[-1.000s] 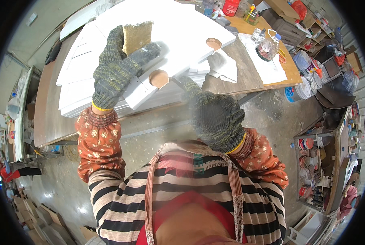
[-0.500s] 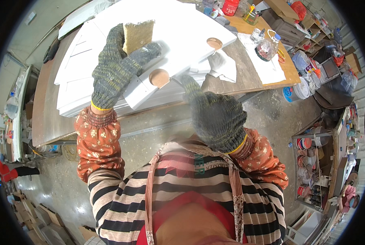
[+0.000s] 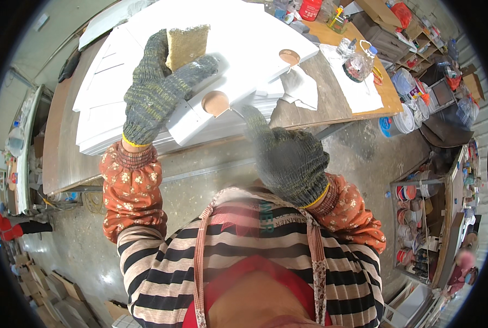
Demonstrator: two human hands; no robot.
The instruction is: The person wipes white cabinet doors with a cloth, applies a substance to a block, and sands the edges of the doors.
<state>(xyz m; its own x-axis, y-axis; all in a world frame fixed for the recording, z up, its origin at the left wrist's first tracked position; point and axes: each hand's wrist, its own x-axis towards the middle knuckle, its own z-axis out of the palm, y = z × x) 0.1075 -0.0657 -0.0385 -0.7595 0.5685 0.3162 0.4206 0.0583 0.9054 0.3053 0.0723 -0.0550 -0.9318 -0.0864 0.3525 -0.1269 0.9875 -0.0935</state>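
My left hand (image 3: 159, 90), in a dark knitted work glove, grips a worn yellowish sponge-like block (image 3: 188, 48) between thumb and fingers. It rests over a white panel (image 3: 244, 41) on top of a stack of similar panels. A round brown-bottomed recess (image 3: 215, 103) is cut into the panel's near edge, and a second recess (image 3: 289, 57) lies farther right. My right hand (image 3: 290, 158), in a matching glove, is at the near edge beside the first recess. One digit points up toward the edge; the other fingers curl under, out of sight. What they hold is hidden.
The stack lies on a brown worktable (image 3: 331, 101). A crumpled white cloth (image 3: 300, 90) is right of the panels. Beyond it stand a clear jug (image 3: 359, 68) with dark contents and a red container (image 3: 310, 9). Buckets (image 3: 402, 120) and a loaded shelf (image 3: 427, 218) are on the right.
Both hands keep nearly the same places. The block and the panel appear shifted very slightly to the right. My right hand's pointing digit has moved slightly at the panel edge.
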